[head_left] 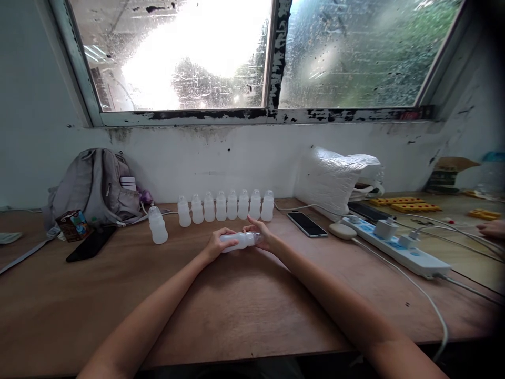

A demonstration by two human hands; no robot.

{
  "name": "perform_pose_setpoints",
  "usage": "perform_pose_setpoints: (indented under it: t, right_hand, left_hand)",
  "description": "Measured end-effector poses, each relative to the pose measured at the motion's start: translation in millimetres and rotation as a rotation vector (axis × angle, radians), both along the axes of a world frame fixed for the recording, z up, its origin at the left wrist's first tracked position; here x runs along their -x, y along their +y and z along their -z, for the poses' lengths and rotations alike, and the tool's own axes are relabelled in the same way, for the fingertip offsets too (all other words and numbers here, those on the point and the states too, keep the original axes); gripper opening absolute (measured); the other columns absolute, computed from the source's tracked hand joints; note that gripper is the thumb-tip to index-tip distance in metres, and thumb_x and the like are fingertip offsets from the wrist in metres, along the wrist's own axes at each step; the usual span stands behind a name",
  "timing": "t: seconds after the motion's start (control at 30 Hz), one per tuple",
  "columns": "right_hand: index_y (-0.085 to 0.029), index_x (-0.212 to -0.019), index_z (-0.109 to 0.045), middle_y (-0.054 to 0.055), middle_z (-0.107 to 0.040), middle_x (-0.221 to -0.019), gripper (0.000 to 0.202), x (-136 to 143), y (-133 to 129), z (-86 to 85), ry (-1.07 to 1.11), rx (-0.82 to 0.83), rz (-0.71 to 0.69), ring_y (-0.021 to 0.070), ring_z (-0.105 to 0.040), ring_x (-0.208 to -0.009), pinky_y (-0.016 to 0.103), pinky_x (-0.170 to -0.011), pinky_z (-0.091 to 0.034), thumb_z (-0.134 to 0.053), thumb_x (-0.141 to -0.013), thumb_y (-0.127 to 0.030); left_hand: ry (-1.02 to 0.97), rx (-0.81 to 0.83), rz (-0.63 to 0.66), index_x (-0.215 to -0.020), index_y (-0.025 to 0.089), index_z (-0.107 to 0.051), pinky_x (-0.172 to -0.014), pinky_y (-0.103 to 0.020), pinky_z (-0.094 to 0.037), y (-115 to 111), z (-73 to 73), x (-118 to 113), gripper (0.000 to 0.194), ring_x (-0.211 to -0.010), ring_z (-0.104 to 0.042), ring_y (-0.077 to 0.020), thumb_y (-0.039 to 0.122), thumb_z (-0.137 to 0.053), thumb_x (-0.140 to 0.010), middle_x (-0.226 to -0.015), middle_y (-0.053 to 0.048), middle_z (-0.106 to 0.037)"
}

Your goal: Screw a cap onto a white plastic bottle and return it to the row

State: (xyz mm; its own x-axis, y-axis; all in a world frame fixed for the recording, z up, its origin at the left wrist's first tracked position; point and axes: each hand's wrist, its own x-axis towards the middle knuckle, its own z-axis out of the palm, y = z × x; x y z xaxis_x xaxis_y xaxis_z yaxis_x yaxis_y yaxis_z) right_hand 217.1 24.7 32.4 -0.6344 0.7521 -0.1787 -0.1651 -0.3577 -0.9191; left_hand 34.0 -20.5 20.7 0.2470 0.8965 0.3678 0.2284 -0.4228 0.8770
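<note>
The left hand [218, 243] has its fingers curled shut around the base end of a white bottle [240, 240], which lies on its side just above the tabletop [236, 305]. The right hand [261, 235] closes its fingers on the cap end, the index finger raised a little over it. Held level between both hands, the bottle is steadied at one end while the other end can be turned or pressed; whether the cap is moving cannot be told.

Just behind the hands, a row of like bottles [226, 206] stands upright, side by side near the wall, caps up, as if set there in order. One more bottle [158, 225] stands apart to the left of that row.

Further left lie a dark phone [90, 243], a small carton [73, 224] and a grey backpack [94, 187] leaning on the wall. To the right lie another phone [306, 223], a white bag [335, 176] and a power strip [398, 247] with plugs and cables running off the edge. At the far right edge, another person's hand [491, 229] rests on the tabletop, well apart.
</note>
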Motion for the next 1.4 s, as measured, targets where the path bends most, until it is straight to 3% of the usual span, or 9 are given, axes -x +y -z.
perform_pose_setpoints:
  t: [0.73, 0.97, 1.17, 1.3, 1.4]
  right_hand:
    - [-0.015, -0.058, -0.050, 0.001, -0.049, -0.045, 0.047, -3, 9, 7.1, -0.024, 0.019, 0.011, 0.0123, -0.045, -0.040, 0.023, -0.042, -0.034, -0.036, -0.074, -0.057]
    - [-0.013, -0.057, -0.055, 0.003, -0.055, -0.050, 0.039, 1, 17, 20.8, -0.022, -0.061, 0.326, 0.0111, -0.046, -0.042, 0.022, -0.041, -0.033, -0.042, -0.076, -0.045]
    - [-0.014, -0.061, -0.055, 0.004, -0.057, -0.056, 0.035, 7, 18, 23.9, 0.048, -0.055, 0.497, 0.0129, -0.052, -0.049, 0.023, -0.046, -0.039, -0.042, -0.076, -0.043]
    - [-0.016, -0.069, -0.053, 0.001, -0.056, -0.060, 0.029, 15, 20, 29.5, 0.105, -0.158, 0.669, 0.0117, -0.052, -0.054, 0.022, -0.050, -0.043, -0.044, -0.075, -0.043]
    - [-0.017, -0.075, -0.052, 0.001, -0.055, -0.064, 0.026, 19, 16, 33.2, 0.043, -0.292, 0.681, 0.0109, -0.052, -0.053, 0.023, -0.049, -0.044, -0.048, -0.073, -0.043]
  left_hand:
    - [0.157, -0.099, -0.020, -0.087, 0.018, -0.060, -0.070, -0.028, -0.042, 0, 1.1, -1, 0.033, -0.078, -0.055, -0.0181, 0.041, -0.060, -0.063, -0.085, -0.004, -0.061]
    - [0.353, -0.362, -0.049, -0.099, 0.021, -0.055, -0.081, -0.032, -0.038, -4, 4.5, 1, 0.041, -0.088, -0.051, -0.0216, 0.040, -0.060, -0.063, -0.096, -0.006, -0.056]
    - [0.562, -0.430, -0.128, -0.104, 0.021, -0.052, -0.085, -0.035, -0.034, 2, 9.9, 3, 0.044, -0.093, -0.048, -0.0251, 0.044, -0.056, -0.066, -0.098, -0.009, -0.055]
    - [0.569, -0.437, -0.214, -0.106, 0.022, -0.050, -0.083, -0.032, -0.036, 11, 14.2, 11, 0.042, -0.094, -0.049, -0.0241, 0.044, -0.051, -0.070, -0.099, -0.009, -0.054]
    - [0.497, -0.391, -0.353, -0.106, 0.021, -0.049, -0.082, -0.031, -0.036, 20, 15.7, 25, 0.040, -0.093, -0.050, -0.0228, 0.044, -0.048, -0.073, -0.099, -0.008, -0.054]
